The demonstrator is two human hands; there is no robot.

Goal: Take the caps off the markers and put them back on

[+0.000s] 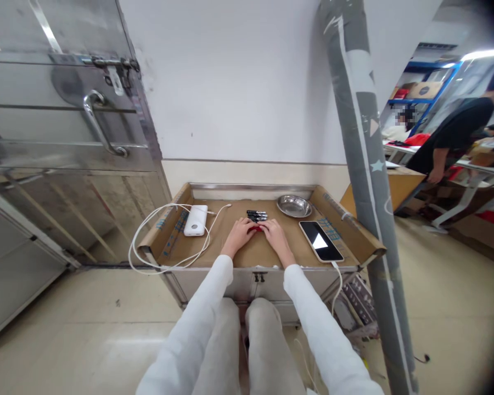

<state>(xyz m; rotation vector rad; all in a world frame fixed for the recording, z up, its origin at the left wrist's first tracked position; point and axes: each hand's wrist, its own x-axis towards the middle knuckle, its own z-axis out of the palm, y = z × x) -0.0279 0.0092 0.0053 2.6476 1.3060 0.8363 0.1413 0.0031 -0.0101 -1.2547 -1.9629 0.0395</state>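
My left hand (239, 233) and my right hand (275, 235) meet over the middle of the cardboard-covered bench top (230, 258). Between their closed fingertips is a small red object (254, 227), mostly covered, so its kind cannot be made out. Just beyond the fingers lie several thin black pen-like sticks (257, 213) with silvery parts, side by side in a row. A shallow round metal dish (294, 206) stands behind and to the right of my right hand.
A white power bank (196, 220) with a looped white cable (136, 249) lies left. On the right rests a phone (321, 241), its cable hanging over the front edge. A tall grey wrapped roll (370, 164) leans beside the bench. People work farther right.
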